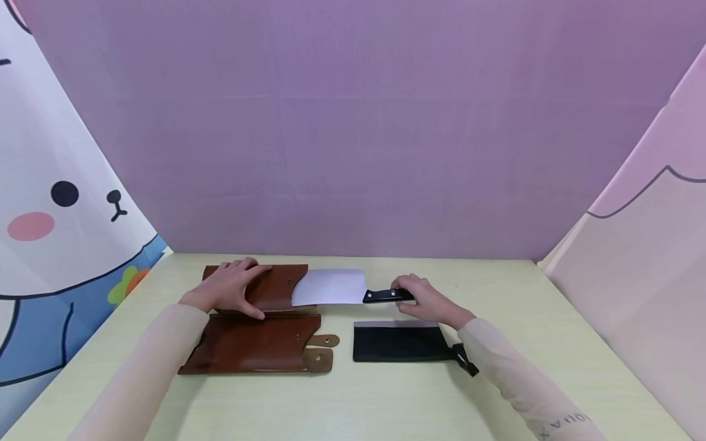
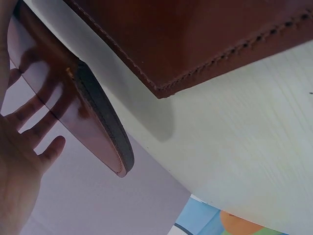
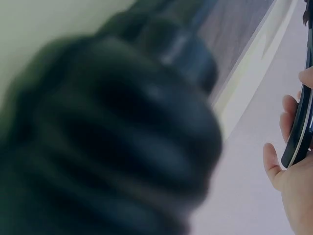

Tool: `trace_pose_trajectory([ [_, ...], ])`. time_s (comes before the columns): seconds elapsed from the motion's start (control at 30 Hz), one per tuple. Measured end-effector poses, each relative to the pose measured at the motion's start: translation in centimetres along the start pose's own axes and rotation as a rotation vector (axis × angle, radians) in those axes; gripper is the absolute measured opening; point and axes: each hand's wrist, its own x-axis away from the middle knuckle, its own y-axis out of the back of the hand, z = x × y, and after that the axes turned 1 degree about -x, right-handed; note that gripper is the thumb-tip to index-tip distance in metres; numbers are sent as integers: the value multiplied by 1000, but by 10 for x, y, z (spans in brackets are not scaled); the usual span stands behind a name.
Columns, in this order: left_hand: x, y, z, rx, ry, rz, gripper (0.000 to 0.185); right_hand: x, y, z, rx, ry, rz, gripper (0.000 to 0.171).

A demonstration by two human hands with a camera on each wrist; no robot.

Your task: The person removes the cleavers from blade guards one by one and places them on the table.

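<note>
In the head view, my right hand (image 1: 421, 297) grips the black riveted handle (image 1: 388, 296) of a cleaver. Its pale, broad blade (image 1: 331, 286) points left, and the blade's far end is hidden inside the mouth of a brown leather sheath (image 1: 278, 288). My left hand (image 1: 231, 286) rests across that sheath, fingers spread and thumb toward its near edge. The left wrist view shows these fingers (image 2: 36, 115) fairly straight over the glossy leather (image 2: 66, 98). On the right wrist view's edge, the fingers of my right hand curl about the handle (image 3: 299, 127).
A second brown sheath (image 1: 254, 343) with two snap straps lies nearer on the pale table (image 1: 276, 407). To its right is a black cleaver (image 1: 399, 343) with a silver edge, partly under my right forearm. A purple wall (image 1: 353, 135) stands behind.
</note>
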Motion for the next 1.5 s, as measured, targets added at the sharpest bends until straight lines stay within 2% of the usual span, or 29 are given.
trace_pose_trajectory([
  [0.3,3,0,2,-3,-9,-18,106,6,3,-3,0,-4,-12,23],
  [0.93,7,1,6,5,-7,-21,105,20,11,-14,1,-4,-11,24],
  [1.5,11,1,12,3,2,-12,104,32,16,-24,-7,-28,-47,26],
])
